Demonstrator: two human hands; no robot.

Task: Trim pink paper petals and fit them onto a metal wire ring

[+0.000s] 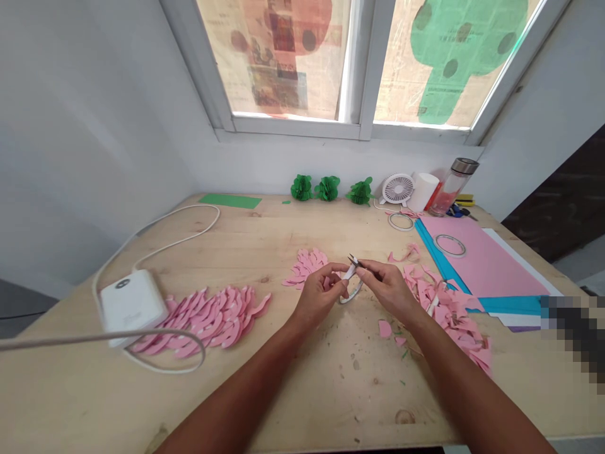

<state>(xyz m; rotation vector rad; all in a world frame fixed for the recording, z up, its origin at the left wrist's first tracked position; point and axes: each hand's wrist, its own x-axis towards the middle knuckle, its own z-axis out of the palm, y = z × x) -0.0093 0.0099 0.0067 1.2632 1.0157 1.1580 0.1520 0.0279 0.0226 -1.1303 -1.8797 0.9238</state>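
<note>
Both hands meet over the middle of the wooden table [331, 391]. My left hand [321, 291] is closed on a roll of white tape [351, 296], with a short white strip [350, 272] standing up at its fingertips. My right hand [386, 285] is closed around small dark scissors [354, 260], whose pointed tips stick out up and to the left beside the strip. Just behind my left hand is a small pile of pink paper petals [302, 265]. A larger pile of pink curved strips [222, 318] spreads to the left. Pink paper scraps [454, 312] lie beside my right forearm.
A white power bank [132, 306] with a looping cable is at left. Green paper balls [327, 188], a small fan [397, 188] and a glass bottle [454, 189] stand along the back. Pink sheets [486, 265] with a tape roll [450, 246] lie at right.
</note>
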